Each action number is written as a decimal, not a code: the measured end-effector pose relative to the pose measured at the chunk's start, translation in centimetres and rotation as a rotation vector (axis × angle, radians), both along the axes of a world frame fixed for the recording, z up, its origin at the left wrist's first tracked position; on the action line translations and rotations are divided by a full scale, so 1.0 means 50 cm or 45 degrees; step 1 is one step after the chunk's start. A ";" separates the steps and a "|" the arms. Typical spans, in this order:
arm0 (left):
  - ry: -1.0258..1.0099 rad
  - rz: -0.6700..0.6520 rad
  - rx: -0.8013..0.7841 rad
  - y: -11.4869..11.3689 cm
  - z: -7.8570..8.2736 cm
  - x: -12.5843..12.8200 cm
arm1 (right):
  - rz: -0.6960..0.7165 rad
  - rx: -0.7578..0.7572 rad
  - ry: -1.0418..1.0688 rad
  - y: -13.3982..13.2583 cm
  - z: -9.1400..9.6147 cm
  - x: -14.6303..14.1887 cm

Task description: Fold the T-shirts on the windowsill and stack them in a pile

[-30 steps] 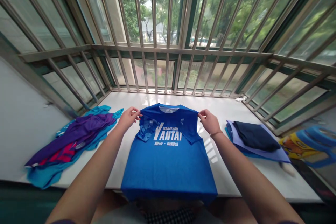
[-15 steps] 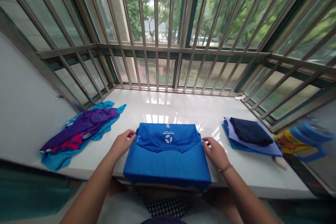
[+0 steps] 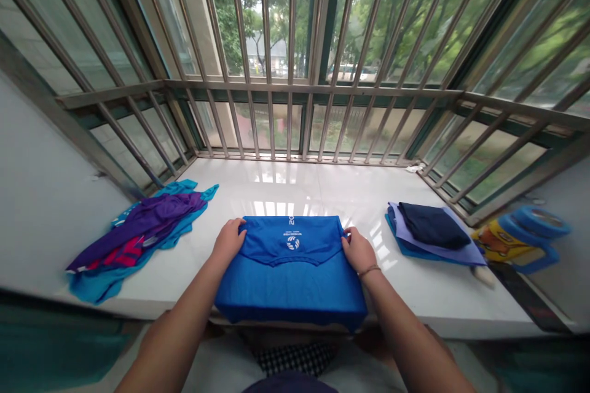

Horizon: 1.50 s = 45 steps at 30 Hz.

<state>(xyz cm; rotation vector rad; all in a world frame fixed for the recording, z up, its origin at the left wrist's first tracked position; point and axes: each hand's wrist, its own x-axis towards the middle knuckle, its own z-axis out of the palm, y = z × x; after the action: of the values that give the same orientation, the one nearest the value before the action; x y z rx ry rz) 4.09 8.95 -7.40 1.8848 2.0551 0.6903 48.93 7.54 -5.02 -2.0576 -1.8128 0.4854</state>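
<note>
white sill [image 3: 359, 193]: at the middle of its near edge, the blue shirt [image 3: 290, 285], top folded down, hem hanging over. heap [image 3: 161, 215] by the left end; stack [image 3: 428, 227], then mug [image 3: 520, 236], toward the right. left hand [image 3: 229, 241], right hand [image 3: 359, 250]: fingers pinched, it seems, on the shirt's far corners.

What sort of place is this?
Probably a bay window in a home: a white ledge below metal bars, trees outside, and a blue shirt on the ledge.
</note>
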 end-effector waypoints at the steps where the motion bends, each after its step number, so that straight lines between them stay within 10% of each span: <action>1: -0.004 -0.003 -0.001 0.004 -0.002 -0.004 | 0.007 0.005 0.019 0.001 0.002 0.001; 19: 0.004 -0.046 -0.015 0.048 0.003 -0.037 | 0.219 0.108 -0.311 0.042 0.018 0.040; 28: 0.139 -0.331 -0.222 0.156 0.057 -0.033 | 0.596 0.006 -0.405 0.172 0.029 0.015; 37: 0.158 -0.337 -0.318 0.234 0.097 -0.029 | 0.490 -0.010 -0.416 0.230 0.046 0.003; 45: 0.118 -0.232 0.024 0.237 0.204 -0.037 | 0.344 0.300 -0.308 0.245 0.140 0.020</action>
<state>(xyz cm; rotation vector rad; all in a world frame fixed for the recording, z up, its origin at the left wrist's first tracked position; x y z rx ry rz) 2.24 20.79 2.81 2.1189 1.9037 0.5890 49.92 19.80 1.99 -1.7850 -2.1860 0.0835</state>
